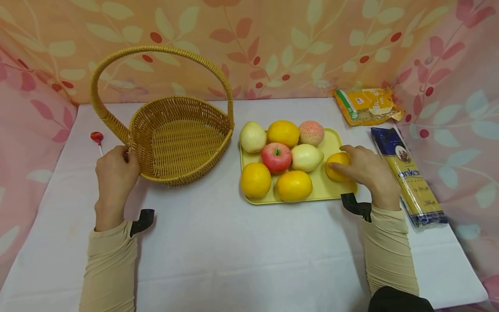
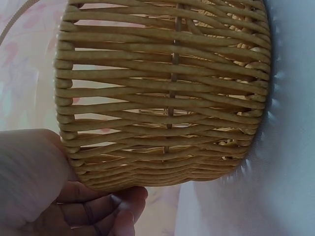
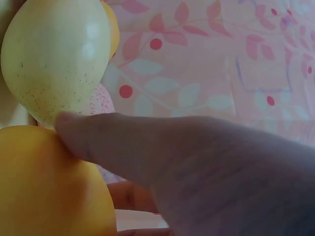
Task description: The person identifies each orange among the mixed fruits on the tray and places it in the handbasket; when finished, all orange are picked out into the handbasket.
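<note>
My left hand pinches the rim of a woven wicker basket at its left side, near the foot of the tall arched handle. In the left wrist view, the fingers curl under the basket's woven wall. At the right end of a yellow tray, my right hand grips a smooth yellow-orange fruit between thumb and fingers. The right wrist view shows the thumb on this fruit, close to a pale speckled pear-like fruit.
Also on the tray are a red apple, a pink speckled peach, and several yellow and pale fruits. A red lollipop lies left of the basket. An orange packet and a pasta bag lie at the right.
</note>
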Available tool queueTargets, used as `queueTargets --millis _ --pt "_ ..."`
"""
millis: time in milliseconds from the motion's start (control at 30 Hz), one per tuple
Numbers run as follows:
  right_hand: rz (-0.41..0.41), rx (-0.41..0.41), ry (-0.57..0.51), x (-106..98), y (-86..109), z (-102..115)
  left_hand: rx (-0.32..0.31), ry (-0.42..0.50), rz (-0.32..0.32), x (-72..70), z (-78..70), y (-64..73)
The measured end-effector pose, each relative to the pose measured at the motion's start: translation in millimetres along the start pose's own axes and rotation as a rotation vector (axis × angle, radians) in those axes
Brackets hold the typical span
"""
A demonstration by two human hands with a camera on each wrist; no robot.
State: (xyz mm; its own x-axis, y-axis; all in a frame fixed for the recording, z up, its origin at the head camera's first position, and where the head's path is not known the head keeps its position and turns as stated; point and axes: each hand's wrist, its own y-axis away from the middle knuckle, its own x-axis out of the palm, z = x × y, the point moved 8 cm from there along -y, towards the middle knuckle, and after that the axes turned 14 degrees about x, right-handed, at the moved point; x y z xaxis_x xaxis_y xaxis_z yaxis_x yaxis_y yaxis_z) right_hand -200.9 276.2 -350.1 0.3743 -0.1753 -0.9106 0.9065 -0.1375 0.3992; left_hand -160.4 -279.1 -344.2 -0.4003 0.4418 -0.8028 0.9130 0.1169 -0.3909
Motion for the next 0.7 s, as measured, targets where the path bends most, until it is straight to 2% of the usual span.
queueTargets --millis 233,400,700 --pt "0.075 -0.019 0.021 8.8 1.2 1.9 0.012 -0.005 0.008 -0.2 -1.9 -0.6" --pt "0.069 -0.028 0.025 8.7 2.0 3.0 0.007 -0.010 0.017 0.3 -2.0 -0.7" --pt "0.070 -0.034 0.026 7.2 4.0 2.3 0.025 -0.013 -0.003 0.0 -2.0 -0.1"
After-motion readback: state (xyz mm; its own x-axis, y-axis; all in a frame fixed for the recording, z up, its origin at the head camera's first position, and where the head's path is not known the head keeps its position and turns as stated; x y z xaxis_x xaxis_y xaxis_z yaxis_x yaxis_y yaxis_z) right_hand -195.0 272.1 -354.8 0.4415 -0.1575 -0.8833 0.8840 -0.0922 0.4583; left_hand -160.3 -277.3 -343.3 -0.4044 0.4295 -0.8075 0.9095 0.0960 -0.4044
